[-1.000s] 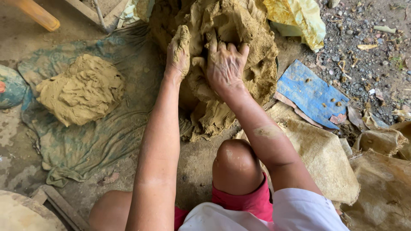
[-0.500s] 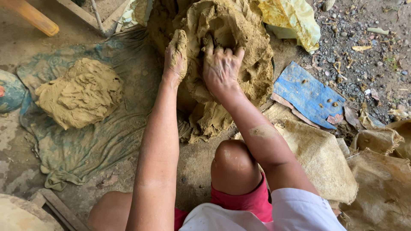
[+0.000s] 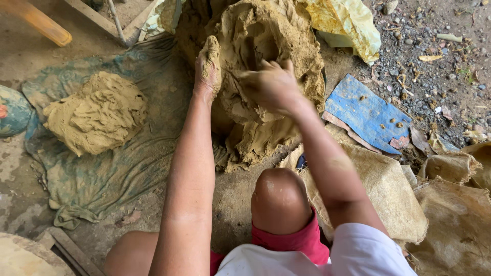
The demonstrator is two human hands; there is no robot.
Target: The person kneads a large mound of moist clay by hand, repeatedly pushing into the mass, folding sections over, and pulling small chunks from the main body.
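At the far left, a smaller lump of clay [image 3: 95,112] lay apart on a blue-green cloth [image 3: 102,174] spread over the ground, which seemingly kept it off the dirt floor. To its right, the person's left hand [image 3: 208,64] was pressed edge-on against the left flank of the large clay mass [image 3: 266,46], fingers extended and coated in clay rather than closed on anything, apparently bracing the mass. The mass sat far from the person, at the top centre, on the same cloth. The right hand [image 3: 271,84], blurred, was at the near face of the mass; its fingers appeared curled, but whether they gripped clay could not be told. Nearer, a bare knee [image 3: 280,197] projected between the arms. To the right lay a burlap sack [image 3: 378,189], a blue board [image 3: 365,110] speckled with clay crumbs, a yellow plastic sheet [image 3: 348,23] and gravel [image 3: 440,56].
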